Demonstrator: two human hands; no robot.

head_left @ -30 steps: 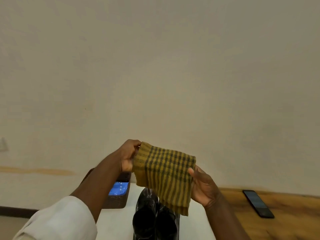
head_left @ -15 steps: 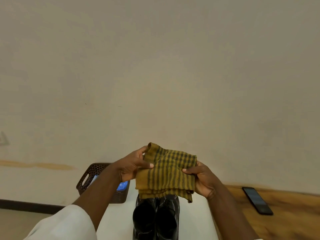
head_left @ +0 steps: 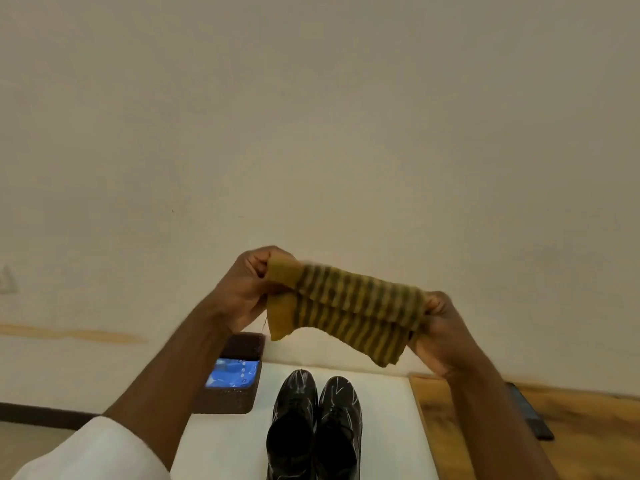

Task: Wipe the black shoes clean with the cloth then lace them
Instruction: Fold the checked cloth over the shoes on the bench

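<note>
A folded mustard-yellow cloth [head_left: 346,308] with dark stripes is stretched in the air between my two hands. My left hand [head_left: 247,289] grips its left end, and my right hand [head_left: 438,327] pinches its right end, a little lower. Below the cloth, a pair of glossy black shoes [head_left: 313,431] stands side by side on a white mat [head_left: 391,427], toes pointing away from me. The hands are well above the shoes and do not touch them.
A dark brown perforated basket [head_left: 232,393] with a blue packet inside sits left of the shoes, partly behind my left forearm. A black phone [head_left: 530,415] lies on the wooden tabletop [head_left: 588,427] at the right. A plain wall fills the background.
The cloth, held in front of me before, is now pulled out sideways into a narrow band between both hands. My left hand rose and my right hand moved right.
</note>
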